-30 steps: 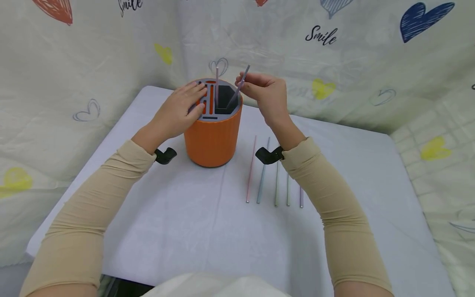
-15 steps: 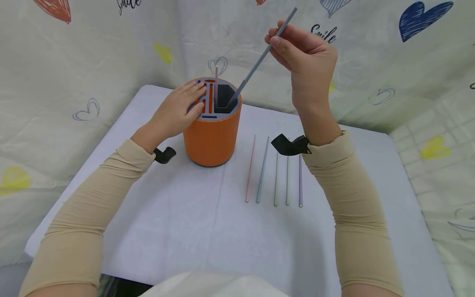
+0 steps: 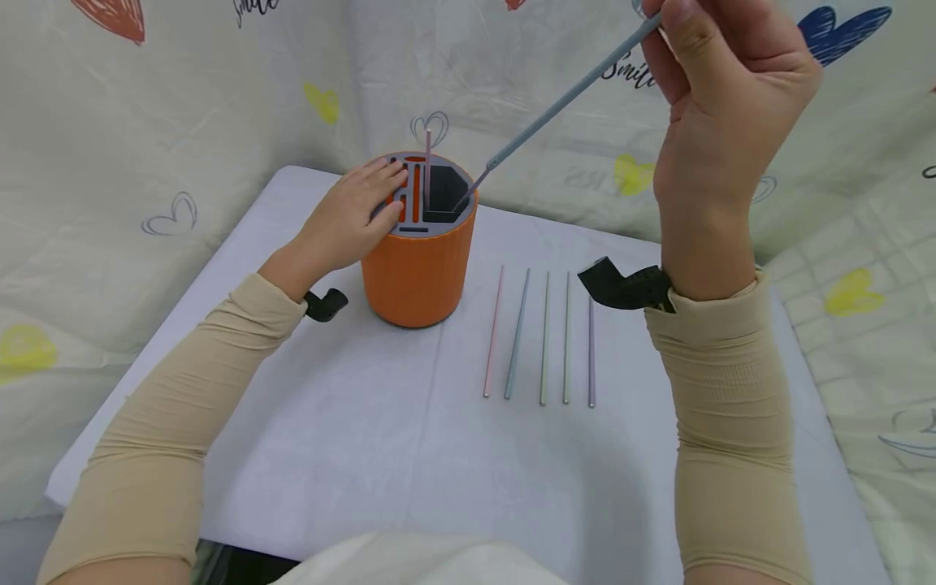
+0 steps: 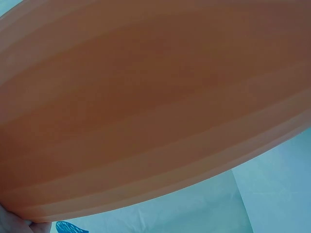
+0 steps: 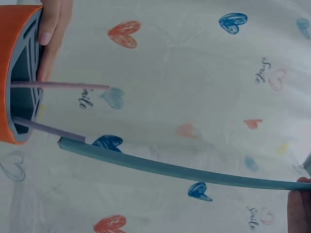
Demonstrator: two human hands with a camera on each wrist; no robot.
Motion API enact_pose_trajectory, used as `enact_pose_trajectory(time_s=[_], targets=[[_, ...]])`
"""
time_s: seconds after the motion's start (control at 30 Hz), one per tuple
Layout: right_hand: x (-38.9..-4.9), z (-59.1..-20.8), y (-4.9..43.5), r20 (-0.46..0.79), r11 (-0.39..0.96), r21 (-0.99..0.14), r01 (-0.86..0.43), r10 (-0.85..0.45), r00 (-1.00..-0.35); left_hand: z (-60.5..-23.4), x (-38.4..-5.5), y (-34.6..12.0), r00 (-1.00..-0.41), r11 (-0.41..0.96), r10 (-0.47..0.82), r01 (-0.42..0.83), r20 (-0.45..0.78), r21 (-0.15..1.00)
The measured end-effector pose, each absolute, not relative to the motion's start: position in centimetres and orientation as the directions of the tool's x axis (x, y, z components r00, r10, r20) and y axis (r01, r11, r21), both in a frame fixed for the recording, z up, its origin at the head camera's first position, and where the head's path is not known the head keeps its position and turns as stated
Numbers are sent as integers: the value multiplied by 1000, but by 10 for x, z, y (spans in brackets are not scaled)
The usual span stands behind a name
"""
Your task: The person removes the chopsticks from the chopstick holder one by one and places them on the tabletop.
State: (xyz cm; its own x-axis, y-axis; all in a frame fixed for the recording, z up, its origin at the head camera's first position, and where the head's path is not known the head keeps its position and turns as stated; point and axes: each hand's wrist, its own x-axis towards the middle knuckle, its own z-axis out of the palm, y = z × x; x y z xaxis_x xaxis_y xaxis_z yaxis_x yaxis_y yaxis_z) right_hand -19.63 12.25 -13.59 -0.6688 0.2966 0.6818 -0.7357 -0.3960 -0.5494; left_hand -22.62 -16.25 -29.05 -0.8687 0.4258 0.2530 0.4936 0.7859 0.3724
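My right hand (image 3: 731, 97) pinches a long blue-grey straw (image 3: 570, 97) by its upper end, high on the right; the straw slants down toward the orange holder (image 3: 415, 280). Its lower end lies above the rim and overlaps the tip of a purple straw (image 5: 53, 130) in the right wrist view; touching or not, I cannot tell. That purple straw leans out of the dark open compartment, where a pinkish straw (image 3: 427, 146) stands upright. Across the slotted grey top (image 3: 439, 231) rest the straight fingers of my left hand (image 3: 358, 211). Ribbed orange wall fills the left wrist view.
Several thin straws lie side by side right of the holder, from a pink straw (image 3: 493, 333) to a purple-grey straw (image 3: 591, 357). They rest on the white-covered table (image 3: 366, 455). A patterned cloth (image 3: 541, 97) hangs close behind the holder.
My right hand has moved up and right, drawing the blue-grey straw out of the holder's compartment. The purple straw leans farther toward the right rim. My left hand has stayed on the holder.
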Motion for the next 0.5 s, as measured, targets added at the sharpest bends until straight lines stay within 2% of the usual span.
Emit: enact_pose_trajectory(time_s=[0.13, 0.23, 0.37, 0.5], targets=[[-199, -137, 135, 640, -404, -576, -711, 318, -699, -291, -227, -162, -867, 783, 427, 497, 258, 374], [-204, -145, 149, 533, -431, -659, -617, 311, -787, -291, -227, -161, -866, 783, 428, 498, 258, 372], [-218, -164, 174, 328, -455, -800, -392, 216, -920, -290, -227, -160, -866, 784, 428, 497, 257, 372], [-233, -192, 199, 130, -436, -887, -149, 74, -989, -290, -227, -159, -871, 787, 424, 490, 249, 375]])
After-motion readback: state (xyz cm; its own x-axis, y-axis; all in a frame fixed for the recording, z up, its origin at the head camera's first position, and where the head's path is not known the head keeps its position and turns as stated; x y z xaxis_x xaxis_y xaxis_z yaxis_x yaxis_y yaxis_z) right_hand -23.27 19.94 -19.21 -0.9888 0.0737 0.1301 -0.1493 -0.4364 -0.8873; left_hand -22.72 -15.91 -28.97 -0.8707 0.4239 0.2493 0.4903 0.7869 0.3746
